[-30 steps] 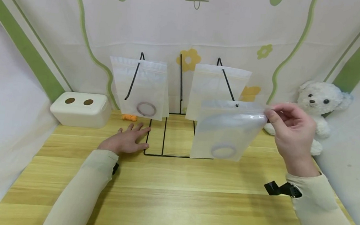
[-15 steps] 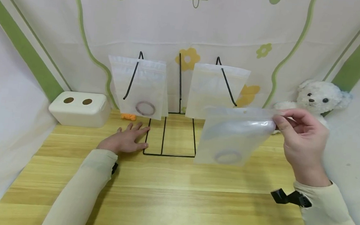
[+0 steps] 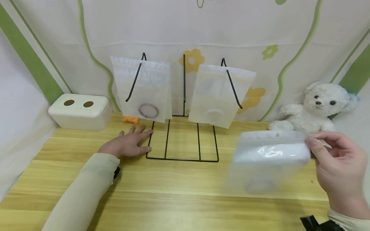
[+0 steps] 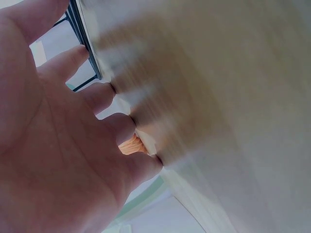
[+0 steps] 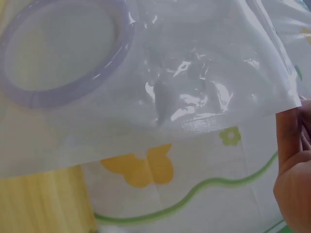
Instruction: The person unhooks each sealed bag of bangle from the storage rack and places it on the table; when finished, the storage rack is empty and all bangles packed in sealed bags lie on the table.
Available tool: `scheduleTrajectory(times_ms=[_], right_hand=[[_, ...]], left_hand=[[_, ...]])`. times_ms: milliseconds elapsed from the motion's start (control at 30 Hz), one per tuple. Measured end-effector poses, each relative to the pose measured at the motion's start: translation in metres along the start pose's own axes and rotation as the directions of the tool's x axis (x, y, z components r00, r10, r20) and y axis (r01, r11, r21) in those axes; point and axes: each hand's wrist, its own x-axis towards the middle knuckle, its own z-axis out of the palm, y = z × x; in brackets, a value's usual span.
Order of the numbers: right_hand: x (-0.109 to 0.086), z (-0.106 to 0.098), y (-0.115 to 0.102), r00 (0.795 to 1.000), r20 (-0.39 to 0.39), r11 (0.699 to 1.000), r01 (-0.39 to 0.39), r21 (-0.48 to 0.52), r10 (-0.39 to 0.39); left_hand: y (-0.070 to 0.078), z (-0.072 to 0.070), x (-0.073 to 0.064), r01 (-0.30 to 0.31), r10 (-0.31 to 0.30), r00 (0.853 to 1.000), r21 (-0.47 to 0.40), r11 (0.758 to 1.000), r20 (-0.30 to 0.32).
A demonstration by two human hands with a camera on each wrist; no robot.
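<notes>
A translucent zip bag [image 3: 270, 163] hangs tilted from my right hand [image 3: 340, 167], pinched at its upper right corner between thumb and fingers. Inside it, the right wrist view shows a pale purple ring [image 5: 99, 80]. My left hand [image 3: 128, 143] rests on the table with fingers spread, its fingertips touching the left side of a black wire rack [image 3: 181, 160]. On the rack's left hook hang several similar bags [image 3: 141, 86], the front one with a brownish-purple ring [image 3: 148, 111]. Another bag [image 3: 221, 96], with a faint ring, hangs on the right hook.
A white box [image 3: 81, 112] with two round holes stands at the left. Behind my left hand lies a small orange object [image 3: 131, 119]. A white teddy bear [image 3: 319, 109] sits at the back right. Patterned cloth [image 3: 166, 22] rises behind the wooden table [image 3: 164, 205].
The pinched bag has come off the tip of the right hook. My right hand has carried it right and toward me. My left hand has stayed in place.
</notes>
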Motion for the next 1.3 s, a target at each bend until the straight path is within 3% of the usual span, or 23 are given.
scheduleTrajectory(times_ms=[233, 533, 933, 1067, 1200, 1300], right_hand=[[-0.002, -0.024, 0.022, 0.996, 0.034, 0.995, -0.088, 0.053, 0.086], [0.016, -0.034, 0.044, 0.986, 0.032, 0.986, -0.166, 0.004, 0.166], [0.043, -0.044, 0.083, 0.957, 0.18, 0.973, -0.221, -0.06, 0.229], [0.045, -0.05, 0.093, 0.942, 0.211, 0.958, -0.228, -0.173, 0.262], [0.046, -0.057, 0.102, 0.924, 0.236, 0.913, -0.207, -0.352, 0.3], [0.046, -0.061, 0.108, 0.912, 0.258, 0.883, -0.187, -0.431, 0.319]], left_hand=[[0.0, 0.0, -0.001, -0.007, 0.007, 1.0, -0.003, 1.0, -0.003], [0.002, 0.0, -0.002, -0.004, 0.004, 1.0, -0.006, 1.0, -0.007], [0.002, 0.001, 0.0, -0.004, 0.004, 1.0, -0.007, 1.0, -0.005], [0.002, 0.001, -0.001, -0.004, 0.004, 1.0, -0.009, 1.0, -0.004], [0.003, -0.001, -0.002, -0.004, 0.004, 1.0, -0.023, 1.0, -0.002], [0.004, -0.001, -0.002, -0.003, 0.003, 1.0, -0.027, 1.0, -0.003]])
